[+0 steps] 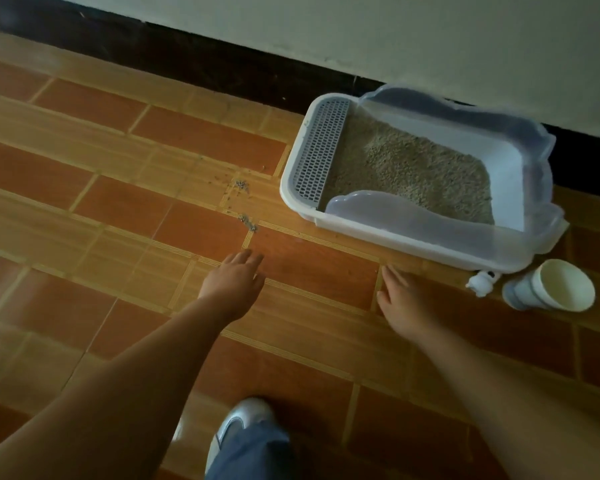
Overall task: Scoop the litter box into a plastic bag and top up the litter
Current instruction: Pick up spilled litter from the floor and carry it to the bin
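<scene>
"Reaching out over the floor [84,168], are the hands carrying anything?"

"No. The left hand [234,277] and the right hand [406,299] are both hovering with fingers spread and relaxed, gripping nothing. The litter box [395,242] is sitting at one o'clock from the right hand, against the wall, with litter [413,168] lying inside."

"So how should the scooping be starting?"

"I'm seeing no scoop or plastic bag, so I'm judging those are needing fetching first. A white tub [555,285] is sitting at three o'clock from the right hand; what it's holding, I cannot tell. Spilled grains [243,202] are lying at twelve o'clock from the left hand, so stepping round them is looking wise."
</scene>
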Tool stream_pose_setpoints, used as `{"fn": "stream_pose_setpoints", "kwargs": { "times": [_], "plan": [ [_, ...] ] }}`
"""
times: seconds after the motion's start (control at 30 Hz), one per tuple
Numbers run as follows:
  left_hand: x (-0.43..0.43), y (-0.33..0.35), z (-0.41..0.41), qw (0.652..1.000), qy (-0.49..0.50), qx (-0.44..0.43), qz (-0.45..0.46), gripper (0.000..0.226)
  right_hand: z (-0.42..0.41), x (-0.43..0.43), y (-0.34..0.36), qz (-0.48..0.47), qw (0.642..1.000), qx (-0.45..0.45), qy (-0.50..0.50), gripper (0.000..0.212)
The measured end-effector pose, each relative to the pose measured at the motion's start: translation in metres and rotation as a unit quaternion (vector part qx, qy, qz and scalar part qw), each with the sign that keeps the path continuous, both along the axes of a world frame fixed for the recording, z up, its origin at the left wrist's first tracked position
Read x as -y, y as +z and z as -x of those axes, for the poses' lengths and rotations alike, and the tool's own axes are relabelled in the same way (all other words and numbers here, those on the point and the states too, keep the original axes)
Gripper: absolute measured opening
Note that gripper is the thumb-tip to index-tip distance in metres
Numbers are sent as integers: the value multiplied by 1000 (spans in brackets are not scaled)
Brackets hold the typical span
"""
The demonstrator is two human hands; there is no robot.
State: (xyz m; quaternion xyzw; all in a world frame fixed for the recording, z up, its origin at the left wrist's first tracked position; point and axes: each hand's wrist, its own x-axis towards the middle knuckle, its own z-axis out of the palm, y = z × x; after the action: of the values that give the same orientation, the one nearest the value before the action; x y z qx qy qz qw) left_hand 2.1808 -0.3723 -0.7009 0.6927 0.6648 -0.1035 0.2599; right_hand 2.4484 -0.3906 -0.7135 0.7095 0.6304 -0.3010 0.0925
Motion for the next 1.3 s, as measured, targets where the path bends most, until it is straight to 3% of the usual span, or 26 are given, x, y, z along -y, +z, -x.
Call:
{"fn": "stream_pose_setpoints", "kwargs": {
  "times": [0.23, 0.53, 0.93, 1.1, 1.3],
  "plan": [
    [-3, -28, 7, 1000, 0, 13, 1, 54, 16, 3, -30, 38, 997, 67, -31, 73],
    [-16, -44, 11, 1000, -3, 2, -12, 56, 64, -3, -49, -37, 996, 71, -25, 72],
    [-28, -55, 33, 998, 2, -36, -48, 58, 110, -35, -55, -95, 993, -12, 62, 67],
    [-43, -62, 51, 996, 52, -63, -32, 62, 118, -42, -55, -99, 995, 20, -2, 70],
    [-51, -59, 64, 998, 39, -49, -3, 64, 142, -48, -54, -92, 995, -12, 33, 71]
  ]
}}
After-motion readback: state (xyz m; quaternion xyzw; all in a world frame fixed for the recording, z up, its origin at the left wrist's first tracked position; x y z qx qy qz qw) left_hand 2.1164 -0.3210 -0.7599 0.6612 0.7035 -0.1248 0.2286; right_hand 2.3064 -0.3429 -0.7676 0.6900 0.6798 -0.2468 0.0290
